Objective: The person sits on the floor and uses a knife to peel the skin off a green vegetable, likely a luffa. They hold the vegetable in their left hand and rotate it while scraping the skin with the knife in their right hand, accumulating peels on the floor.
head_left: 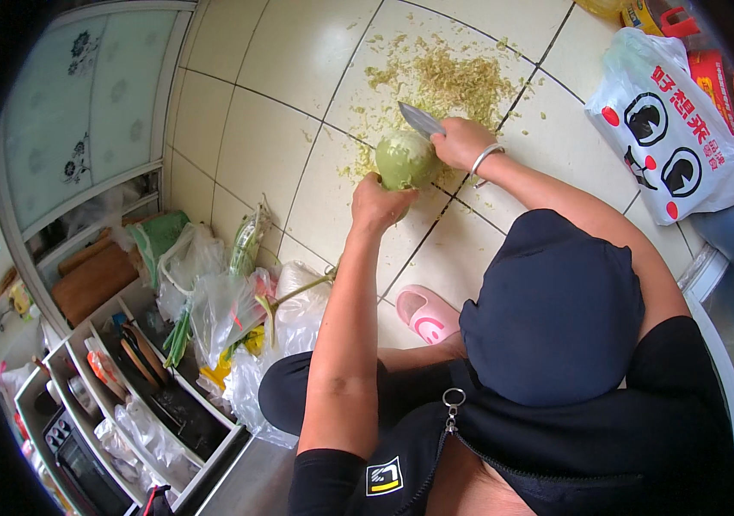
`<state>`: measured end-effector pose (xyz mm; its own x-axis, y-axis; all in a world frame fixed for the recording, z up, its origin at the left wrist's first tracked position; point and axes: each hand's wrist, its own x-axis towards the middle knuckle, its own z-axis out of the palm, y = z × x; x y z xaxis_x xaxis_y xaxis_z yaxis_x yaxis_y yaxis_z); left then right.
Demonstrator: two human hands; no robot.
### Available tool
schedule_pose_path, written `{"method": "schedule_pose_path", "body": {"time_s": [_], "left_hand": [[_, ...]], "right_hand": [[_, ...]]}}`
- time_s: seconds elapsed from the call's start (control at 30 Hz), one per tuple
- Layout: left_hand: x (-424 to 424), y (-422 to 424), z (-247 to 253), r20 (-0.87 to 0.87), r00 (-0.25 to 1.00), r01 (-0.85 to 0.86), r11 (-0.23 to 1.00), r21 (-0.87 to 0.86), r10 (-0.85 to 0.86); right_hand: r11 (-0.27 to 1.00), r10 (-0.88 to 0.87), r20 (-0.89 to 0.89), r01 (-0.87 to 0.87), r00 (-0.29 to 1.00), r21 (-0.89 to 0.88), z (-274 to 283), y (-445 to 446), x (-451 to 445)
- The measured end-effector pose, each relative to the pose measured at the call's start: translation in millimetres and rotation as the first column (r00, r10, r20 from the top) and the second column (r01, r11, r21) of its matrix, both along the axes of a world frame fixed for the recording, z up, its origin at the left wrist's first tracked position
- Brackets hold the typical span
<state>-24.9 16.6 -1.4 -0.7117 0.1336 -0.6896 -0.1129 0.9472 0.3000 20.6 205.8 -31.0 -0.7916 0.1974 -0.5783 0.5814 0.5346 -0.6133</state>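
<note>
My left hand [381,205] grips the lower end of a pale green gourd [404,161], holding it above the tiled floor. Whitish bare patches show on the gourd's upper side, while its left flank is smooth green skin. A kitchen knife [419,119] is in my right hand [465,144], its metal blade pointing up and left just beyond the gourd's top. Whether the edge touches the gourd I cannot tell. Beyond the knife, a scatter of peel shavings [463,77] covers the floor, some greenish, some browned.
A white plastic bag [670,135] with a printed cartoon face stands at the right. On the left, clear plastic bags [212,309] and spring onions [180,335] lie beside a compartmented shelf unit [147,413]. A pink slipper [428,314] is on my foot, near the gourd.
</note>
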Motion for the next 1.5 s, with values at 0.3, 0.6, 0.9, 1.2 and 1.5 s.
{"method": "schedule_pose_path", "body": {"time_s": [0.3, 0.6, 0.9, 1.2, 1.5], "left_hand": [[-2.3, 13.7, 10.8, 0.134, 0.988, 0.097, 0.984, -0.148, -0.077], [-8.1, 2.4, 2.7, 0.122, 0.992, 0.051, 0.993, -0.105, -0.039], [-11.1, 0.5, -3.4, 0.106, 0.994, -0.003, 0.986, -0.166, 0.02], [-1.8, -4.2, -7.0, 0.127, 0.984, -0.115, 0.99, -0.087, 0.126], [-8.3, 12.6, -4.0, 0.117, 0.991, -0.047, 0.983, -0.177, 0.069]], "right_hand": [[0.999, -0.033, -0.081, 0.036, 0.996, 0.035, -2.2, -10.6, 9.8], [0.998, -0.049, -0.033, 0.048, 0.998, -0.028, 1.2, -13.7, 16.3], [0.991, -0.12, -0.126, 0.111, 0.985, -0.072, 4.0, -28.0, 6.6], [0.998, -0.067, -0.134, 0.067, 0.989, -0.004, 5.1, -25.8, 15.1], [0.998, -0.014, -0.144, 0.005, 0.989, -0.061, 23.7, -30.1, 9.6]]}}
